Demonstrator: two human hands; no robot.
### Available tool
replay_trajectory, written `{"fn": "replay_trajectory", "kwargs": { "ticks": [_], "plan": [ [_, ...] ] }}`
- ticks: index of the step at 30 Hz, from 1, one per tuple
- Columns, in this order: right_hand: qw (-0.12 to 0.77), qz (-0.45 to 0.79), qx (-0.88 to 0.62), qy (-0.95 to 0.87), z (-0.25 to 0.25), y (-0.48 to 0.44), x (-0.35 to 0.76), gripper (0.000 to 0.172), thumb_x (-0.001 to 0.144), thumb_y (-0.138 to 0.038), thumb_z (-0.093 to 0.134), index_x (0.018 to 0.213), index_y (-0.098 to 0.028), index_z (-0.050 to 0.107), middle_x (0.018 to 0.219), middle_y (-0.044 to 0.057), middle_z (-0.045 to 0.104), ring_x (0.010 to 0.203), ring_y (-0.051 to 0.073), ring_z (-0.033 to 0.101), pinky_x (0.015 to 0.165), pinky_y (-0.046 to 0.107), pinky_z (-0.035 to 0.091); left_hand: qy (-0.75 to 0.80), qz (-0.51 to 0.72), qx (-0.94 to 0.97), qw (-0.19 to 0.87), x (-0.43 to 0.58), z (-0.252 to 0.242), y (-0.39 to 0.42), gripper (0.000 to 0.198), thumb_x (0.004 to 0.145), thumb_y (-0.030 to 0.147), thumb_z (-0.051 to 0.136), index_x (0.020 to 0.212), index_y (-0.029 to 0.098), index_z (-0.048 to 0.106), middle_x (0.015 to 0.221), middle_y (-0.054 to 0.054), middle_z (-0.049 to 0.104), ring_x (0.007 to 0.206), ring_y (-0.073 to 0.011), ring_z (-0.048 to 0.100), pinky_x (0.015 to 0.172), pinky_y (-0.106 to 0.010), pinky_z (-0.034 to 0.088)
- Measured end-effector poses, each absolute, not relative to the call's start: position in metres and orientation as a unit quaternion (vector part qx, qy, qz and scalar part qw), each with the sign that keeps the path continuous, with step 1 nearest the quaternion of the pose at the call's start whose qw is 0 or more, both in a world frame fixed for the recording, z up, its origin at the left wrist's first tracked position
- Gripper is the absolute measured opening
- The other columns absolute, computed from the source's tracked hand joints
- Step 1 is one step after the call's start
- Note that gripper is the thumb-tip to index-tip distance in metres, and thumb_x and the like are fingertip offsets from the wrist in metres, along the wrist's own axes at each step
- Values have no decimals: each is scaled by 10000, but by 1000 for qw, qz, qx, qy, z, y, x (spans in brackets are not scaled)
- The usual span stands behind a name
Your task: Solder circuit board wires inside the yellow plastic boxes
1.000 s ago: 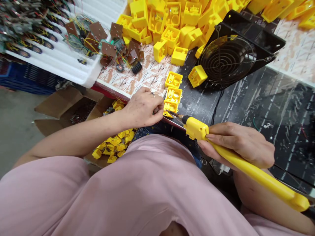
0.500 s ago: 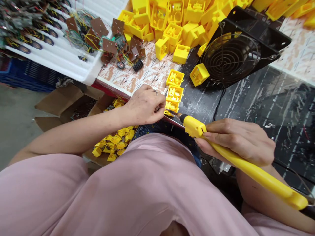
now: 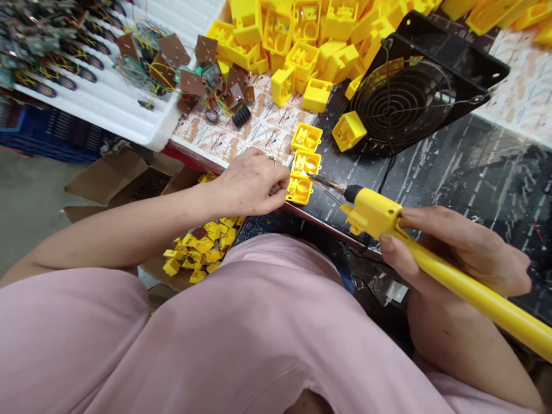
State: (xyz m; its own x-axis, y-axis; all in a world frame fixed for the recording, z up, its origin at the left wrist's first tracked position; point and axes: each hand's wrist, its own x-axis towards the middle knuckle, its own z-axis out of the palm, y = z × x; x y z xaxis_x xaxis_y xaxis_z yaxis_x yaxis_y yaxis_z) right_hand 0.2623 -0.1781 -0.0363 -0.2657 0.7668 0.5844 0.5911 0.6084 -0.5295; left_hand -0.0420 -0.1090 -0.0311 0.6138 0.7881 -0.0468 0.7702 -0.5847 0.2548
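A yellow soldering iron [image 3: 379, 211] is gripped in my right hand [image 3: 466, 247], its thumb below and its fingers above the handle. The dark metal tip points left and reaches the middle of three small yellow plastic housings [image 3: 306, 137] lined up near the table edge. A thin wire or tube runs beside the tip. My left hand [image 3: 259, 183], with a ring on one finger, is closed, its curled fingers against the left side of the nearest housing [image 3: 299, 191]. What its fingertips pinch, if anything, is hidden.
A black fan [image 3: 401, 98] stands right of the row, with one yellow housing [image 3: 349, 131] before it. Behind lies a heap of yellow housings [image 3: 317, 94]. Brown circuit boards [image 3: 192, 82] with wires lie beside a white foam tray [image 3: 161, 123]. Below is a cardboard box [image 3: 103, 178].
My right hand has moved right with the soldering iron. Its tip went from the nearest housing to the middle one. The nearest housing shows more fully; my left hand has barely moved.
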Motion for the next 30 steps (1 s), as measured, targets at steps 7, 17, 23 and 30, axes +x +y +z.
{"fn": "replay_trajectory", "kwargs": {
  "ticks": [7,17,23,30],
  "plan": [
    [410,14,-410,-815,-27,-182,253,522,911,-243,815,1395,-349,653,980,-12,831,719,204,788,582,299,622,371,8,914,167,-58,-22,-99,250,938,302,522,944,236,763,845,-24,770,838,-203,696,975,-362,490],
    [444,33,-393,-804,-35,-179,251,526,868,-240,842,1363,-334,691,923,-3,826,634,199,764,497,291,614,443,80,875,181,-54,-37,-99,317,931,350,481,953,185,751,801,-49,753,807,-214,709,873,-345,527],
    [465,90,-352,-808,-44,-182,242,270,864,-170,826,1089,-274,720,781,-4,789,605,198,756,461,272,603,486,42,858,163,-42,-29,-98,256,833,299,528,881,196,757,773,-30,769,760,-211,731,701,-297,478],
    [454,71,-340,-821,-35,-176,230,259,814,-172,886,925,-256,668,718,-36,755,543,149,719,401,218,533,456,1,876,159,-31,-16,-86,167,751,226,552,752,206,718,682,16,721,640,-157,655,620,-266,407]
  ]
}}
